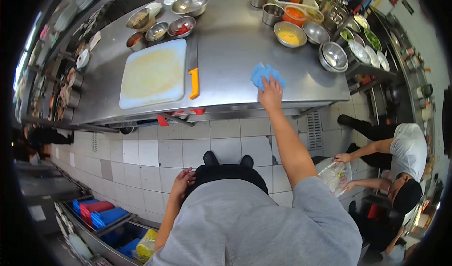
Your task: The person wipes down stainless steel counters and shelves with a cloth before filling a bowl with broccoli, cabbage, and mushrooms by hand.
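Observation:
My right hand [270,93] reaches out to the steel worktable [226,49] and presses on a crumpled blue cleaning cloth [263,73], its fingers closed over the near part. My left hand [182,182] hangs by my hip, away from the table, with loosely bent fingers apart and nothing in them. Left of the cloth lies a knife with a yellow handle [194,82], its blade pointing away from me. Beside the knife is a white cutting board [154,73] with a stained surface.
Metal bowls stand along the far side, one with red pieces [181,27] and another with yellow food [289,34]. Stacked bowls [333,56] sit near the right corner. A co-worker [407,148] at the right holds a clear plastic bag [335,175]. Coloured bins [106,214] are behind left.

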A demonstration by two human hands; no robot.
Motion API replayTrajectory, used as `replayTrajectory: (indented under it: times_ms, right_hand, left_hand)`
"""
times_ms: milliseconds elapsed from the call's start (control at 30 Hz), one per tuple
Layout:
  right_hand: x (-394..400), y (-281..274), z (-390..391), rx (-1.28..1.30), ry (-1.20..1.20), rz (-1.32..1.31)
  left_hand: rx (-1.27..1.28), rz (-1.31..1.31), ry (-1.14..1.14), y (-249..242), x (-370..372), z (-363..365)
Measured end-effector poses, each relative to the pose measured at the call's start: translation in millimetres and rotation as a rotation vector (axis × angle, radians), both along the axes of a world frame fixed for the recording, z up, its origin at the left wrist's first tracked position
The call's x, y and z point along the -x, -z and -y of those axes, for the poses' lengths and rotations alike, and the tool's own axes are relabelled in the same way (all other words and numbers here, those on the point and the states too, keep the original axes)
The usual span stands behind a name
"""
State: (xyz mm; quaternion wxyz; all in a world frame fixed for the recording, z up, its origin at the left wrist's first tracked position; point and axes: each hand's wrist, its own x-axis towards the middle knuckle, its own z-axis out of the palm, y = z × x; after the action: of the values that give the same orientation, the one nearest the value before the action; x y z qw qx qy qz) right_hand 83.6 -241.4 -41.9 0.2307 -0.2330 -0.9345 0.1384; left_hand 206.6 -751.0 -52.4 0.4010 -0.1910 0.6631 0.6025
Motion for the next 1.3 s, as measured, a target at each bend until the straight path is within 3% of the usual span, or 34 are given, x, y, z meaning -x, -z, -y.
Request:
replayTrajectory:
  times_ms: [200, 267, 400, 500, 567, 600, 667, 733, 767, 800, 833, 900, 967, 1000, 1067, 1100, 1133, 1200, 1267, 1300]
  right_hand:
    - [-45.7, -33.8, 74.4, 0.231, -0.144, -0.010]
    - [-65.2, 9.3, 112.9, 0.501, -0.153, -0.128]
    - [-120.8, 117.6, 233.7, 1.217, 0.084, 0.012]
    - [-137.6, 138.3, 322.6, 1.168, 0.222, 0.106]
    - [-128.5, 142.9, 376.0, 1.370, 0.080, -0.070]
    - [-124.8, 144.9, 381.9, 1.376, 0.122, -0.091]
    - [-123.4, 147.4, 391.3, 1.491, 0.148, -0.218]
    - [-137.9, 134.1, 377.8, 1.735, 0.321, -0.364]
    - [-152.8, 137.5, 379.3, 1.800, 0.389, -0.433]
    - [-169.3, 145.7, 384.8, 1.808, 0.450, -0.465]
    - [-189.8, 158.1, 382.7, 1.816, 0.500, -0.490]
    - [-226.9, 183.0, 401.8, 1.778, 0.643, -0.422]
    - [-253.3, 202.8, 431.9, 1.701, 0.738, -0.422]
    - [-262.1, 207.9, 446.0, 1.703, 0.739, -0.428]
    - [-274.0, 218.3, 467.8, 1.795, 0.869, -0.311]
    - [-277.0, 224.4, 475.1, 1.801, 0.870, -0.311]
    - [-278.8, 228.9, 484.4, 1.812, 0.882, -0.324]
    - [-274.6, 235.9, 494.8, 1.808, 0.887, -0.427]
    - [-267.5, 231.7, 478.3, 1.875, 0.896, -0.391]
    - [-265.1, 226.4, 465.7, 1.929, 0.919, -0.347]
  left_hand:
    - [0.038, 0.025, 0.314, -15.2, 47.7, -17.2]
    - [-0.063, 0.045, 0.479, -14.4, 74.2, -35.6]
    - [-0.196, 0.164, 0.728, 7.1, 121.8, -59.2]
    - [-0.169, 0.433, 0.756, 49.8, 139.1, -69.6]
    - [-0.139, 0.629, 0.740, 88.3, 146.1, -68.9]
    - [-0.027, 0.453, 0.693, 115.5, 147.9, -66.2]
    - [-0.138, 0.341, 0.643, 165.0, 176.9, -59.6]
    - [-0.094, 0.009, 0.582, 151.4, 197.2, -98.7]
    - [-0.068, -0.241, 0.606, 141.1, 207.7, -124.6]
    - [0.021, -0.443, 0.719, 192.0, 245.5, -131.8]
    - [0.062, -0.960, 0.632, 215.3, 253.9, -158.4]
    - [0.635, -1.006, 0.925, 185.3, 270.7, -217.9]
    - [0.802, -1.007, 1.065, 230.9, 300.7, -244.2]
    - [0.802, -1.012, 1.068, 266.0, 310.9, -250.6]
    - [0.719, -1.398, 1.162, 329.9, 323.1, -262.7]
    - [0.515, -1.230, 1.107, 337.7, 313.2, -273.4]
    - [0.326, -1.056, 1.042, 339.1, 294.0, -275.8]
    - [0.250, -1.069, 1.344, 320.4, 237.9, -265.9]
    - [0.112, -0.909, 1.561, 293.6, 195.1, -256.1]
    - [0.110, -0.916, 1.565, 276.5, 178.9, -252.6]
